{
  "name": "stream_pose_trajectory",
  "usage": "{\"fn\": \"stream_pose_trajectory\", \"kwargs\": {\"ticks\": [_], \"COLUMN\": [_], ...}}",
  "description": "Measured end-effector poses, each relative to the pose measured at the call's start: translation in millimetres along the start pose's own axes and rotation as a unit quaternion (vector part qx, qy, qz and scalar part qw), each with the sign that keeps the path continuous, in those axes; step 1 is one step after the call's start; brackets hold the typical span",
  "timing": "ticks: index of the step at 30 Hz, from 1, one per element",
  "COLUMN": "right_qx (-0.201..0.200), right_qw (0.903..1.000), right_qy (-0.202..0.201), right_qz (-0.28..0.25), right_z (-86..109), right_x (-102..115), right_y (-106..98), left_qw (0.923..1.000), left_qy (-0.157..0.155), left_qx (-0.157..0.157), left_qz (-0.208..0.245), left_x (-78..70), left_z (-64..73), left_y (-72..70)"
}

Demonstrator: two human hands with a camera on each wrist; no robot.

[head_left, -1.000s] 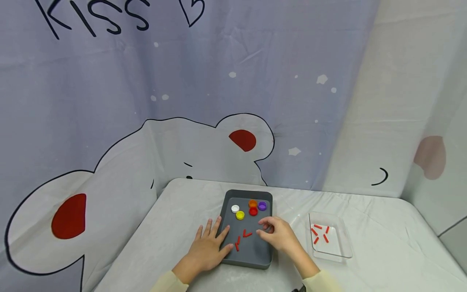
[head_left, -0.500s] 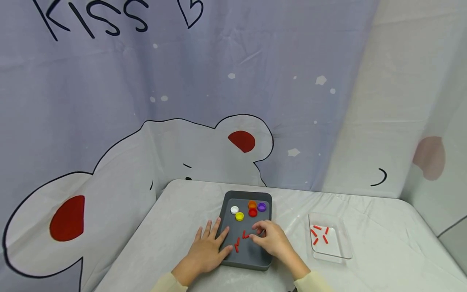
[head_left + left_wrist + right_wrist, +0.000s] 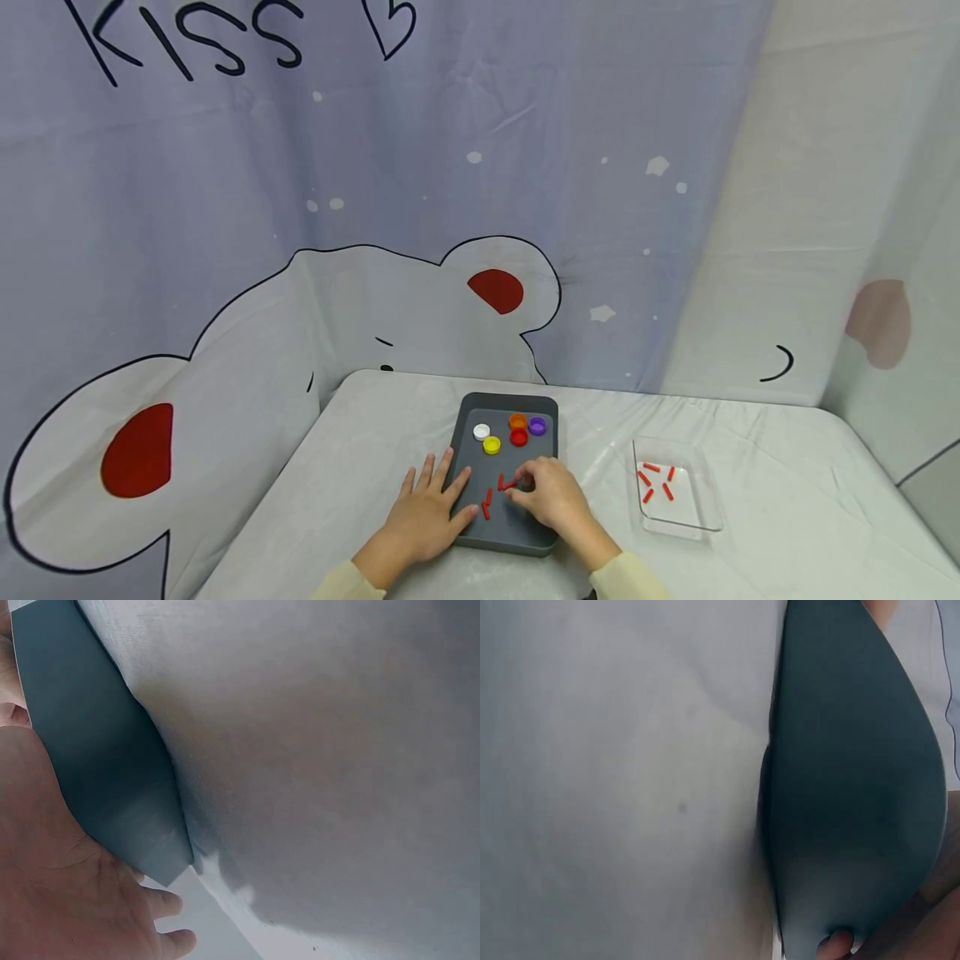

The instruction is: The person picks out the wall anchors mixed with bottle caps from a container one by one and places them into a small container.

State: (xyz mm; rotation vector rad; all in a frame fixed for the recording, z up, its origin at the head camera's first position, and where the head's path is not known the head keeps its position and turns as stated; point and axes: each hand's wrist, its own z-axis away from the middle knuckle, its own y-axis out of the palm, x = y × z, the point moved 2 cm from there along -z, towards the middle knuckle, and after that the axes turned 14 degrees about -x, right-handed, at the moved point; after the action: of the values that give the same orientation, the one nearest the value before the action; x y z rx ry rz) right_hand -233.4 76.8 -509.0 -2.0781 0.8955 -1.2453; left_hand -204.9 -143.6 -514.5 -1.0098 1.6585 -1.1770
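In the head view a grey tray lies on the table, and small red sticks are on its floor. My right hand reaches over the tray's right side. Its thumb and forefinger pinch the right-hand end of one red stick, partly hidden by the fingertips. My left hand rests with spread, straight fingers on the tray's left edge. In the left wrist view the palm lies against the tray's outer wall. The right wrist view shows mostly the tray's side, with a fingertip low down.
Toward the tray's far end sit small round caps: white, yellow, orange, red and purple. To the right stands a clear plastic box with several red sticks inside. A printed curtain hangs behind the table.
My right hand has moved left and slightly down to the red stick, and its thumb and forefinger have closed on it. My left hand has stayed in place on the tray's edge.
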Motion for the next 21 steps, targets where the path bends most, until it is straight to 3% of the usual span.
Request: {"fn": "stream_pose_trajectory", "kwargs": {"ticks": [12,21], "right_qx": [0.022,0.024], "right_qw": [0.9956,0.9926], "right_qy": [0.005,0.000], "right_qz": [0.090,0.119], "right_z": [-3.1,-4.9], "right_x": [3.2,5.6], "right_y": [4.9,7.7], "left_qw": [1.0000,1.0000], "left_qy": [0.003,0.002], "left_qx": [-0.008,-0.008], "left_qz": [0.001,-0.004], "left_x": [3.0,2.3], "left_z": [0.4,0.8], "left_y": [3.9,3.6]}}
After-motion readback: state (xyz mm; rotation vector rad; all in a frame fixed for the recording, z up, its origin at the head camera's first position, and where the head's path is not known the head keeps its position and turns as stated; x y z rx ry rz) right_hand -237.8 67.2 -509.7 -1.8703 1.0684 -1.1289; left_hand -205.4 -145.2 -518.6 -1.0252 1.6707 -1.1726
